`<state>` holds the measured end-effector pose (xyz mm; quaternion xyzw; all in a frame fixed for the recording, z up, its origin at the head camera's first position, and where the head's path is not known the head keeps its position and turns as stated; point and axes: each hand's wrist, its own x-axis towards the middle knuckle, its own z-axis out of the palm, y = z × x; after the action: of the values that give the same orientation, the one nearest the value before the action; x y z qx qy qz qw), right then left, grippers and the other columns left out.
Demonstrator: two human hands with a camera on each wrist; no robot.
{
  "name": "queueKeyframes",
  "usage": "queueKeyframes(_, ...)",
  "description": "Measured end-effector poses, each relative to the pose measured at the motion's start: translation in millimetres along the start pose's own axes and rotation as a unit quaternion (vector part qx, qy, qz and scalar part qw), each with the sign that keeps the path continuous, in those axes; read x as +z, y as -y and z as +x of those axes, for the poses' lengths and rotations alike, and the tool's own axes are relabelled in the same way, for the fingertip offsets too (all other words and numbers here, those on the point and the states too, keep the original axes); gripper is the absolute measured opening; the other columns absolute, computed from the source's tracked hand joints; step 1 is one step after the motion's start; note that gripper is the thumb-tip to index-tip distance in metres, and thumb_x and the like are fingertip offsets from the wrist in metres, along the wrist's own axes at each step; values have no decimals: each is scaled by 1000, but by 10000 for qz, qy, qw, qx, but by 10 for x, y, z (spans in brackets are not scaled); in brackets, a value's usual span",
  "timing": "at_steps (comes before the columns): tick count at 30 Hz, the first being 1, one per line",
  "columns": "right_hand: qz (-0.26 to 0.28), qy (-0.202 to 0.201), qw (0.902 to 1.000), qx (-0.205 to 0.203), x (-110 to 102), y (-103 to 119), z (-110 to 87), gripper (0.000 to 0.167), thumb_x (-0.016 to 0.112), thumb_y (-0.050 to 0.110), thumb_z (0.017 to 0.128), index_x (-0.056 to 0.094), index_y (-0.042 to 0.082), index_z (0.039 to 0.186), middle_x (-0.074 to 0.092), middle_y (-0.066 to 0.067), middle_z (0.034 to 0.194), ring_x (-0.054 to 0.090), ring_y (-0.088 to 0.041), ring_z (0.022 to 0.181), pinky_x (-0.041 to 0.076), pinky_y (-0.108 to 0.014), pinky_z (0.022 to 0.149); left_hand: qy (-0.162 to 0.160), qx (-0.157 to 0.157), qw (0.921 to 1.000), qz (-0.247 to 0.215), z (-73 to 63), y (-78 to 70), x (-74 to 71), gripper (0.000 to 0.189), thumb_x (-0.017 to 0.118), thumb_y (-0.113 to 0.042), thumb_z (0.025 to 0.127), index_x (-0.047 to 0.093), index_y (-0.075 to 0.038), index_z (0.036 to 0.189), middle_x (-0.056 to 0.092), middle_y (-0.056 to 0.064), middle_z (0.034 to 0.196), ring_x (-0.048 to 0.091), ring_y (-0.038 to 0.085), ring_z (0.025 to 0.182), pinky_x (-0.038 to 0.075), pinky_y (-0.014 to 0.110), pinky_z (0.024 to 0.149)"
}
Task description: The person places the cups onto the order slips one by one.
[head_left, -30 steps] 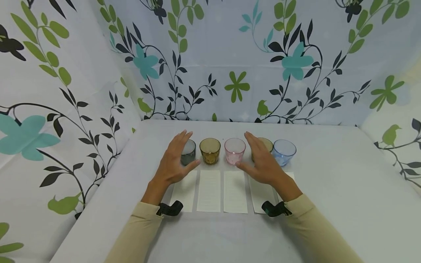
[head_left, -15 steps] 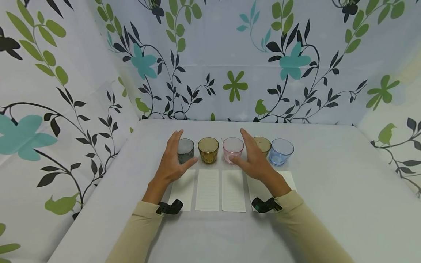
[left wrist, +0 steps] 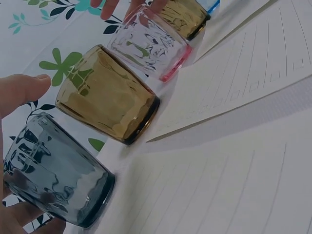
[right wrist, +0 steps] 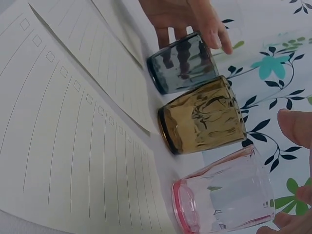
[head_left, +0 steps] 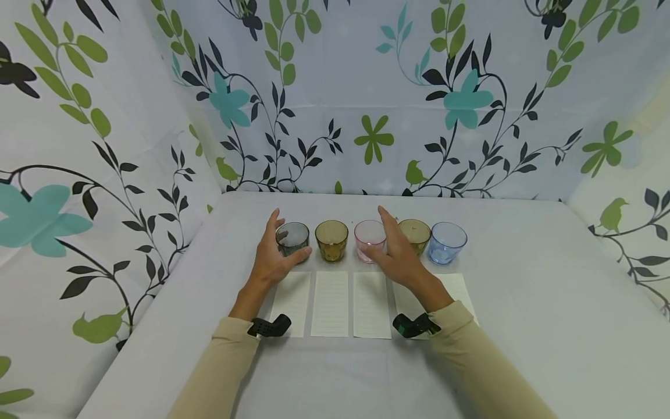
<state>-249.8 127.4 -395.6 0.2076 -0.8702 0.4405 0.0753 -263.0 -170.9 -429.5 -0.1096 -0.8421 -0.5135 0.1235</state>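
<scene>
Several tinted glasses stand in a row on the white table. My left hand [head_left: 270,256] is at the grey glass [left wrist: 61,170], fingers behind it and thumb [left wrist: 24,92] held off its wall; finger contact is unclear. My right hand [head_left: 400,256] reaches around the pink glass [right wrist: 224,195], with the thumb [right wrist: 296,127] apart from it and fingertips close to its rim. Between the hands stands an amber glass [head_left: 332,241]. A second amber glass [head_left: 417,235] is partly hidden behind my right hand, and a blue glass [head_left: 447,243] ends the row.
Lined paper sheets [head_left: 331,305] lie side by side in front of the glasses, some partly under my right forearm. A patterned cloth [head_left: 335,105] rises behind the table [head_left: 335,378] and at its sides.
My left hand has shifted slightly left, and its fingers now lie around the grey glass. My right hand has moved left, from before the second amber glass towards the pink one.
</scene>
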Motion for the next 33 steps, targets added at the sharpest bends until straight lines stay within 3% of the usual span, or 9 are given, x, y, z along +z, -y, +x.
queueKeyframes(7, 120, -107, 9994, 321, 47, -21, 36, 92, 67, 33, 96, 9, 15, 164, 13, -7, 170, 9, -30, 156, 16, -57, 123, 18, -326, 9994, -81, 23, 70, 20, 111, 83, -39, 82, 10, -25, 163, 41, 9, 157, 49, 32, 137, 40, 53, 111)
queueKeyframes(13, 200, -129, 9983, 535, 112, -63, 61, 94, 69, 33, 95, 7, 18, 164, 12, -7, 170, 12, -28, 156, 19, -56, 122, -13, -558, 9929, -1053, 24, 106, 33, 107, 83, -26, 84, 12, -21, 163, 45, 9, 152, 46, 34, 138, 38, 51, 114)
queueKeyframes(16, 226, -105, 9975, 656, 142, -80, 58, 95, 69, 34, 95, 5, 20, 165, 11, -7, 170, 14, -28, 156, 21, -57, 122, -77, -594, 9897, -1298, 14, 116, 45, 105, 85, -19, 82, 16, -17, 161, 48, 12, 149, 47, 35, 137, 37, 50, 114)
queueKeyframes(25, 410, -275, 9962, 724, 194, -119, 54, 96, 70, 32, 94, 7, 17, 164, 14, -9, 169, 19, -30, 154, 23, -58, 120, -177, -442, 9866, -1558, 36, 131, 65, 90, 84, -12, 81, 31, -10, 154, 51, 15, 147, 49, 35, 135, 39, 47, 114)
queueKeyframes(33, 636, -601, 9899, 1117, 277, -111, -5, 97, 73, 31, 92, 10, 17, 164, 27, -20, 164, 28, -34, 150, 27, -59, 119, -205, -487, 9876, -1476, 9, 173, 87, 83, 82, -10, 83, 36, -3, 151, 51, 20, 146, 51, 35, 133, 40, 47, 113)
